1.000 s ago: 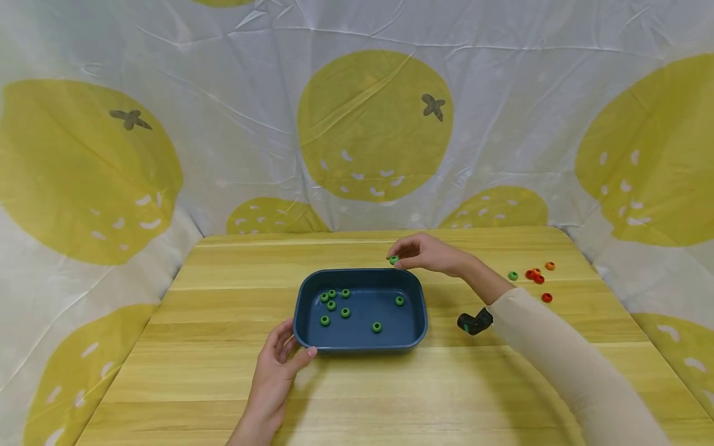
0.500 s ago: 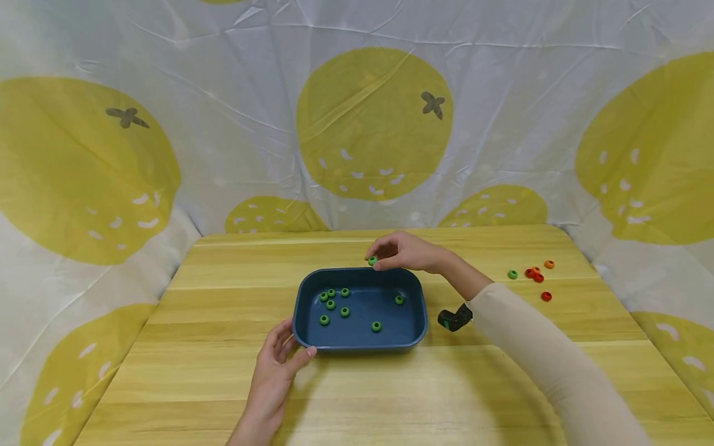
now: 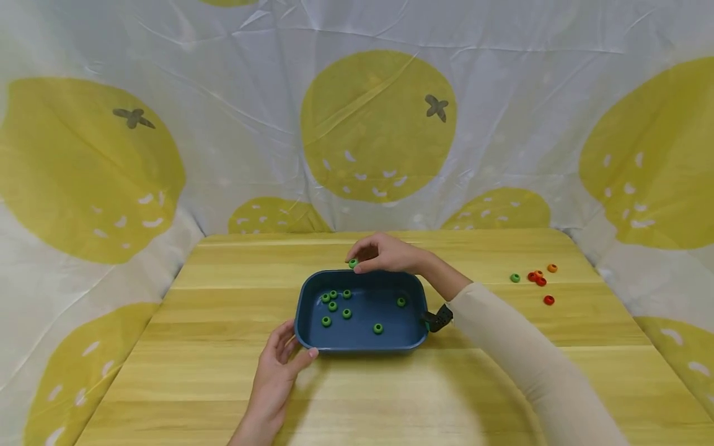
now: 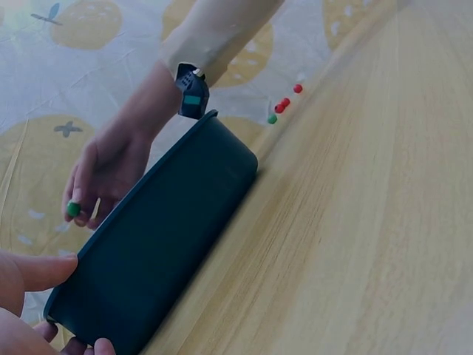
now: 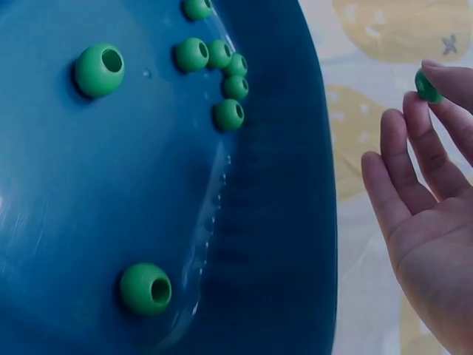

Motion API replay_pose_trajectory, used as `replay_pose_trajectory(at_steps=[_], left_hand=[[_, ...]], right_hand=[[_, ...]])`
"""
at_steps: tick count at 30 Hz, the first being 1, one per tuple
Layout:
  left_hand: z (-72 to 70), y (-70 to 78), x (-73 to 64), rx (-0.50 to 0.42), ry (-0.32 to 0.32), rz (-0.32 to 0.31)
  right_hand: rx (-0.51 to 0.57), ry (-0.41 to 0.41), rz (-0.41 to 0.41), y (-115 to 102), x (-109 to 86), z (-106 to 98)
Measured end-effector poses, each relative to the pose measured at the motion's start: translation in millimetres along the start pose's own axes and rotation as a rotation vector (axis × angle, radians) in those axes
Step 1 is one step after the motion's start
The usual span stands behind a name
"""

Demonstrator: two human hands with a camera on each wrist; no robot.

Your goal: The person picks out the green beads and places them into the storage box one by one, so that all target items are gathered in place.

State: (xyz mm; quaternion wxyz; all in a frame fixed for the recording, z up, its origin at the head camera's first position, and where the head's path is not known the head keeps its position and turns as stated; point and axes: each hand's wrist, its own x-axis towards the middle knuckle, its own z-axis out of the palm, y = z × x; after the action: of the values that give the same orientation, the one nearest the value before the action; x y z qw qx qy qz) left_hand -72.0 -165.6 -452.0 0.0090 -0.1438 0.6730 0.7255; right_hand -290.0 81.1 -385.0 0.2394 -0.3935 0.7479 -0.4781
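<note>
A blue plastic tray [image 3: 348, 339] sits on the wooden table with several green beads [image 3: 347, 314] scattered over its floor. My left hand [image 3: 274, 371] grips the tray's near left corner, thumb [image 4: 48, 272] at the rim and fingers [image 4: 103, 346] low on the outer wall. Above the tray's far rim, my right hand [image 3: 390, 253] pinches one green bead [image 3: 353, 263] between thumb and fingertips. The right wrist view shows this held bead [image 5: 427, 86] outside the tray's wall, the other fingers spread loosely.
To the right on the table lie a loose green bead [image 3: 515, 278], several red beads [image 3: 549, 300] and orange beads [image 3: 552, 268]. A black wrist camera [image 3: 439, 318] hangs from my right sleeve beside the tray. A lemon-patterned curtain [image 3: 268, 142] stands behind the table.
My right hand has moved left along the tray's far rim, carrying the pinched green bead. My left hand keeps its grip on the corner, and the beads in the tray lie as before.
</note>
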Motion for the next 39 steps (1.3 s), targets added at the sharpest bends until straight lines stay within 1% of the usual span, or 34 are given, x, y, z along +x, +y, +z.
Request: replay_pose_trajectory(at_steps=[8, 11, 15, 24, 39], left_hand=[[0.0, -0.3, 0.6, 0.0, 0.006, -0.006], [-0.5, -0.3, 0.5, 0.006, 0.007, -0.011], [-1.7, -0.4, 0.7, 0.017, 0.008, -0.015], [-2.8, -0.4, 1.1, 0.023, 0.005, -0.016], [-0.7, -0.3, 0.7, -0.008, 0.002, -0.012]], right_hand=[[0.012, -0.025, -0.025, 0, 12.6, 7], [0.023, -0.033, -0.031, 1, 13.8, 8], [0.049, -0.035, -0.019, 1, 12.2, 7], [0.085, -0.013, 0.017, 7, -1.0, -2], [0.06, 0.042, 0.069, 18, -28.3, -17]])
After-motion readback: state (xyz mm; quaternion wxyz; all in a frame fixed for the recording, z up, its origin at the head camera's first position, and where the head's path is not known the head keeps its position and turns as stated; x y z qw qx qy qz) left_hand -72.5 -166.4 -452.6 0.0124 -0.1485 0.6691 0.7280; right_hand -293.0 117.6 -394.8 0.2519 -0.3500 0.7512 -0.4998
